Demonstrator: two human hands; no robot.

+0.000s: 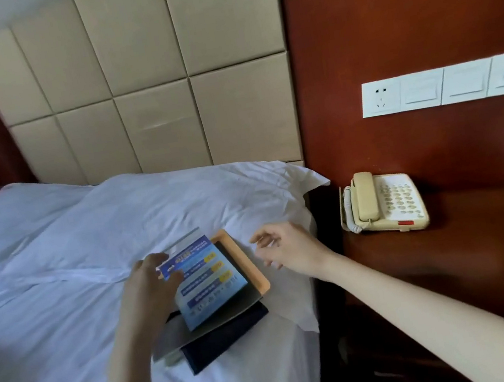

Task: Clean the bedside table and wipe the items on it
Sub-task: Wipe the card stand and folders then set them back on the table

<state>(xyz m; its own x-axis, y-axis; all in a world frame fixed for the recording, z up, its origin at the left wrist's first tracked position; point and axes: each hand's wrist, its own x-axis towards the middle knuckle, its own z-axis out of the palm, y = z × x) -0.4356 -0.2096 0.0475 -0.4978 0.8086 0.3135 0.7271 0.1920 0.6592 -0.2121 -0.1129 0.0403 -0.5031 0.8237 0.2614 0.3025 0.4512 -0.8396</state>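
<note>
Clearing step: by my reading, items are being set on the bed so the bedside table can be wiped.
Left hand: grips the left edge of the blue leaflet, which is tilted up.
Right hand: fingers loosely spread, holding nothing, just beside the stack at its 3 o'clock.
Stack: the leaflet lies over an orange tray and a dark folder, at 6 o'clock of the pillow.
Telephone: on the table, at 3 o'clock of the stack, well apart from both hands.
Cloth: none in view.
Next move: probably letting the leaflet go and fetching a cloth. The telephone needs lifting or wiping around, minding its coiled cord.
</note>
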